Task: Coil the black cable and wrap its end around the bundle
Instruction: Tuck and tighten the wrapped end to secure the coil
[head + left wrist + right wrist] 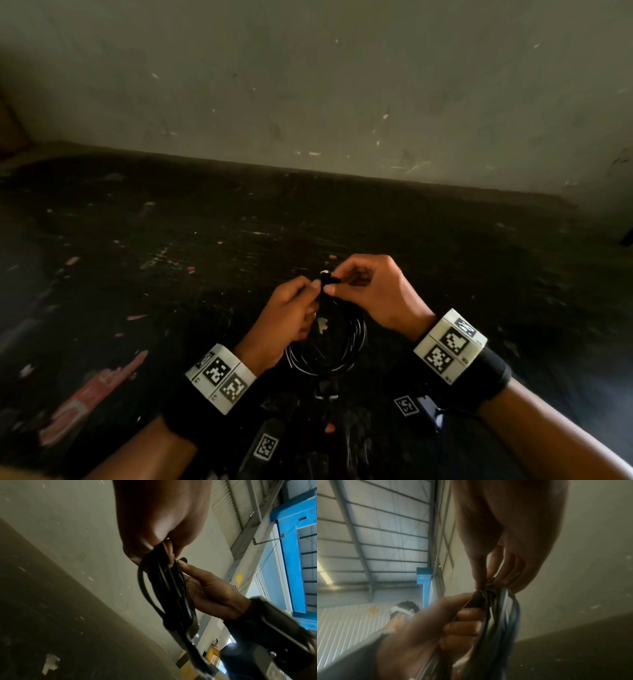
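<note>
The black cable (329,349) hangs as a coil of several loops between my hands, above a dark worktop. My left hand (294,308) grips the top of the bundle (164,582) with curled fingers. My right hand (363,287) pinches the cable's end (330,279) at the top of the coil, where a few turns are wound round the bundle (489,589). A plug with a pale tip (325,273) pokes out just above the pinch. In the right wrist view the loops (501,618) hang down blurred below the wrapped spot.
The dark, scuffed worktop (171,260) runs back to a grey wall (308,85). A red-and-white wrapper (89,394) lies at the front left. Black devices with tag markers (406,406) lie on the worktop below my wrists, near the front edge.
</note>
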